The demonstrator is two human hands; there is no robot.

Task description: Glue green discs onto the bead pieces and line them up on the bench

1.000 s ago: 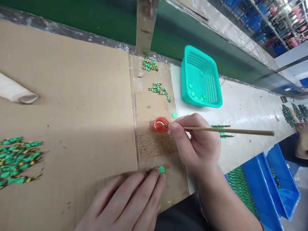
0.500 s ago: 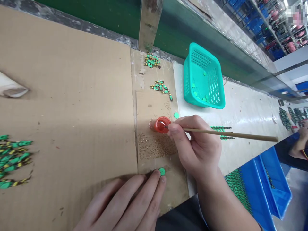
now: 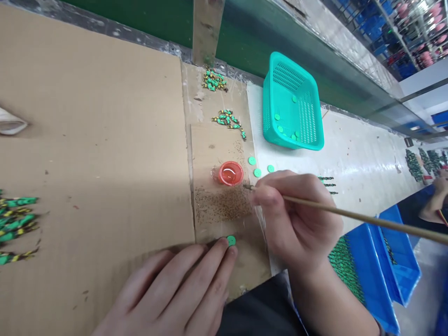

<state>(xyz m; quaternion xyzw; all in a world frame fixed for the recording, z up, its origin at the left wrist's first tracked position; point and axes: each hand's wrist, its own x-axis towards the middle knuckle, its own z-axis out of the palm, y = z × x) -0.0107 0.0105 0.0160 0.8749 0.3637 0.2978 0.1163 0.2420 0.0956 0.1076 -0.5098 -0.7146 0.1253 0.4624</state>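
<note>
- Right hand pinches a thin brush, tip just at 4 o'clock of the red cup.
- Left hand lies flat, fingers together, fingertips touching a green disc on the table.

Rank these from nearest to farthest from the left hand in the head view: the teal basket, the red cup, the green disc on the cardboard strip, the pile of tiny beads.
1. Green disc: at the fingertips of the left hand, apparently touching.
2. Pile of tiny beads: just beyond the disc, on the cardboard strip.
3. Red cup: past the beads.
4. Teal basket: farthest, up and to the right.
</note>
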